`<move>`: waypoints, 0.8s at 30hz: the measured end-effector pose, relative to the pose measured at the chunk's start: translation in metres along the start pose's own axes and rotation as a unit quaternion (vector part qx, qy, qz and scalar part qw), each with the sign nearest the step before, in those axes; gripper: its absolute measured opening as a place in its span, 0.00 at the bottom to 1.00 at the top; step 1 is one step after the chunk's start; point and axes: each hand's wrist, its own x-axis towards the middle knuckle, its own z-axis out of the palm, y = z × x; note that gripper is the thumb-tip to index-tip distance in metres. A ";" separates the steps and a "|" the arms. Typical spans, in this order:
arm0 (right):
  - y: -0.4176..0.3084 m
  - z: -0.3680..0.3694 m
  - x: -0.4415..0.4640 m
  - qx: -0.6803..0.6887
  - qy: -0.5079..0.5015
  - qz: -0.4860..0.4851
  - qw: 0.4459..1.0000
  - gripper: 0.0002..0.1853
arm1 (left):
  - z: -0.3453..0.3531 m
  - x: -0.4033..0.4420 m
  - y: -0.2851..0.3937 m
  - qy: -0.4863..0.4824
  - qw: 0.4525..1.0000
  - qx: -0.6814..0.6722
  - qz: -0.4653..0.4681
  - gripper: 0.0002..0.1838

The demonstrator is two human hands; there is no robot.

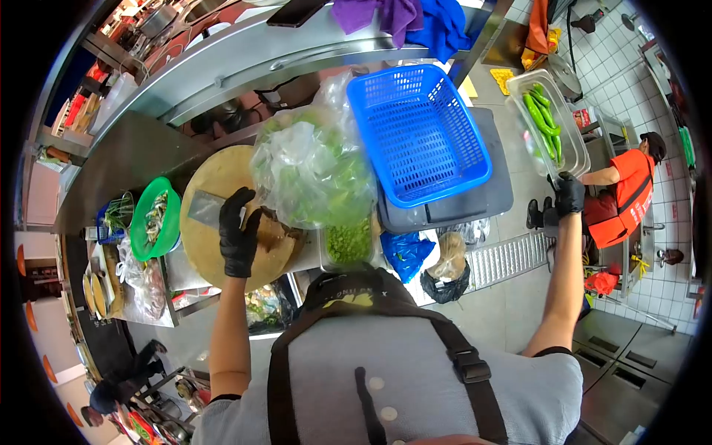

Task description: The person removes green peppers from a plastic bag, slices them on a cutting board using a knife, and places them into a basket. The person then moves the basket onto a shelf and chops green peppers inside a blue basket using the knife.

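My right hand [569, 194], in a black glove, grips the near end of a clear plastic container [572, 141], held out to the right. Long green peppers [543, 119] lie inside it. My left hand [237, 236], also black-gloved, is over the round wooden chopping board [204, 256] with thumb and fingers apart. Beside those fingers lies a cleaver [206, 208], its broad blade flat on the board. Whether the hand touches the cleaver, I cannot tell. A clear plastic bag of green vegetables [311, 170] sits at the board's right edge.
A blue basket [415, 194] rests on a dark grey lid [475, 204]. Chopped greens [348, 241] fill a container near my chest. At left stands a green colander [170, 222]. A person in an orange vest [623, 196] stands at right, beyond the container. A floor drain grating [512, 259] runs below.
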 end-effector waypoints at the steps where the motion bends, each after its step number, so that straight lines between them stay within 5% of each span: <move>1: 0.004 0.004 0.005 0.141 -0.022 0.077 0.987 0.11 | 0.003 -0.002 0.000 -0.004 1.000 -0.017 -0.005 0.21; 3: 0.011 0.014 0.017 0.406 -0.065 0.226 0.883 0.12 | 0.007 -0.009 0.001 -0.004 1.000 -0.030 0.002 0.22; 4: -0.078 0.012 -0.013 0.504 -0.002 0.282 0.816 0.10 | 0.010 -0.012 0.003 -0.003 0.999 -0.035 0.004 0.22; 8: -0.127 0.085 -0.017 0.545 -0.148 0.300 0.769 0.11 | 0.028 -0.015 0.035 -0.002 1.000 0.011 -0.004 0.34; 10: -0.197 0.099 -0.034 0.558 -0.143 0.264 0.774 0.10 | 0.050 0.001 0.041 0.067 0.997 0.013 -0.042 0.40; 13: -0.253 0.128 -0.045 0.580 -0.199 0.220 0.758 0.09 | 0.134 0.020 -0.039 0.063 0.996 0.031 -0.050 0.42; 14: -0.266 0.139 -0.047 0.578 -0.224 0.205 0.758 0.09 | 0.130 0.035 -0.019 -0.209 0.976 0.035 -0.047 0.40; 15: -0.290 0.145 -0.054 0.592 -0.236 0.210 0.741 0.09 | 0.148 0.044 -0.019 -0.440 0.889 0.119 0.036 0.41; 16: -0.311 0.151 -0.061 0.607 -0.246 0.216 0.724 0.09 | 0.143 0.035 0.009 -0.487 0.851 0.188 0.061 0.39; 17: -0.312 0.177 -0.063 0.442 -0.229 0.011 0.867 0.08 | 0.164 0.019 -0.007 -0.433 0.877 0.183 0.097 0.38; 19: -0.337 0.210 -0.079 0.366 -0.175 -0.167 0.899 0.07 | 0.152 0.007 0.020 -0.374 0.900 0.217 0.060 0.36; 21: -0.347 0.263 -0.093 0.449 -0.193 -0.094 0.867 0.07 | 0.126 -0.023 0.038 -0.263 0.936 0.211 0.099 0.32; 23: -0.383 0.271 -0.109 0.487 -0.244 0.135 0.827 0.08 | 0.098 -0.058 0.044 -0.239 0.956 0.139 0.093 0.30; 24: -0.385 0.287 -0.113 0.549 -0.293 0.225 0.750 0.03 | 0.084 -0.077 0.044 -0.226 0.964 0.104 0.089 0.29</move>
